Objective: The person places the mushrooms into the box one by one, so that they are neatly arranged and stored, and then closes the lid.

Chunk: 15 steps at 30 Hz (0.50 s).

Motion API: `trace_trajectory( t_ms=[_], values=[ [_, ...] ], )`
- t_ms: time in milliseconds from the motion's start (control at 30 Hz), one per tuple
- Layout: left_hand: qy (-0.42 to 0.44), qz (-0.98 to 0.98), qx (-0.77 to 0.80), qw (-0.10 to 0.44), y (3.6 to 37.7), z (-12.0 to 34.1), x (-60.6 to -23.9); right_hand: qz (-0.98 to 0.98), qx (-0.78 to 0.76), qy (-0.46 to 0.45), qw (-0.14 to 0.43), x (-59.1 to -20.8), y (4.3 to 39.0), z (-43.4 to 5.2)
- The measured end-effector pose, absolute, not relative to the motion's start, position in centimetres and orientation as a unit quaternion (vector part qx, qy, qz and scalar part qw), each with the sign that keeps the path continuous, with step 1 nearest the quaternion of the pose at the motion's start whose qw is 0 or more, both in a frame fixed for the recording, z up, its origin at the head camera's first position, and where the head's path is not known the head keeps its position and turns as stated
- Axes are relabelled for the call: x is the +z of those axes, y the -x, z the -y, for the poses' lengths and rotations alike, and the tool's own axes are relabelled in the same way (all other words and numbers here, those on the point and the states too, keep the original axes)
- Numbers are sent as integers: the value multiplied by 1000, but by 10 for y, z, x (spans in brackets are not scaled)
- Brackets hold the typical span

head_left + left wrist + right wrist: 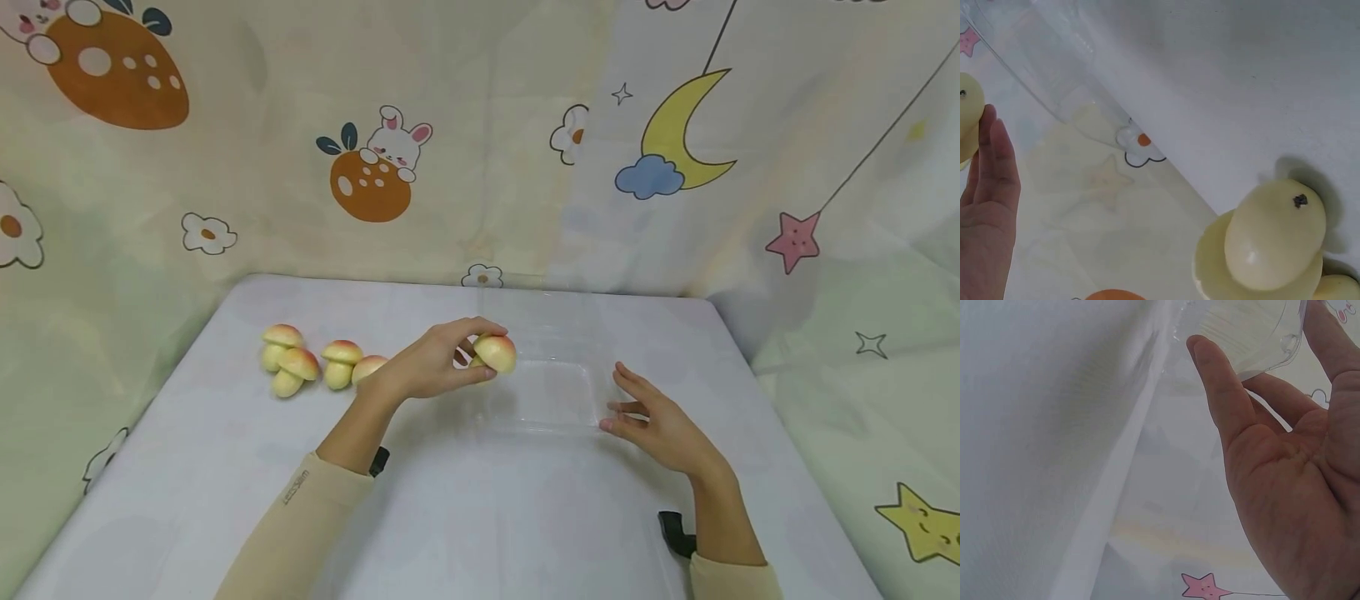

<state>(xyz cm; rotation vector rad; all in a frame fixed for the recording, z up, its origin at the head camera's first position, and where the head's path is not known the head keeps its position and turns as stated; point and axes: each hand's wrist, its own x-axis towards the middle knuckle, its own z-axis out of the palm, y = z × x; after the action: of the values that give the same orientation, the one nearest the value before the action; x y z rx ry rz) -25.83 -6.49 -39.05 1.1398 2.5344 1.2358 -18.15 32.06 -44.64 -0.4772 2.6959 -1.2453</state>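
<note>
My left hand (483,353) pinches a toy mushroom (498,353) with a pink-yellow cap and holds it just above the left end of a clear plastic tray (558,417). In the left wrist view the fingers (988,181) show beside the pale mushroom (966,115), with the tray wall (1054,75) beyond. My right hand (611,402) is open and its straight fingertips touch the tray's right edge. In the right wrist view the palm (1285,487) lies against the clear tray corner (1254,331). Nothing can be seen inside the tray.
Several more toy mushrooms (296,371) lie in a cluster on the white table (480,517) left of my left hand; one (1272,240) fills the lower right of the left wrist view. Cartoon-print curtains (375,167) enclose the table at the back and sides.
</note>
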Motion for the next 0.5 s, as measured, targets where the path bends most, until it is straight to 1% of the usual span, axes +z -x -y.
trace_trajectory(
  t_ms=[500],
  values=[
    [-384,-827,406,62,281,40,-392,-886,-427,173,59,-444,179,-320]
  ],
)
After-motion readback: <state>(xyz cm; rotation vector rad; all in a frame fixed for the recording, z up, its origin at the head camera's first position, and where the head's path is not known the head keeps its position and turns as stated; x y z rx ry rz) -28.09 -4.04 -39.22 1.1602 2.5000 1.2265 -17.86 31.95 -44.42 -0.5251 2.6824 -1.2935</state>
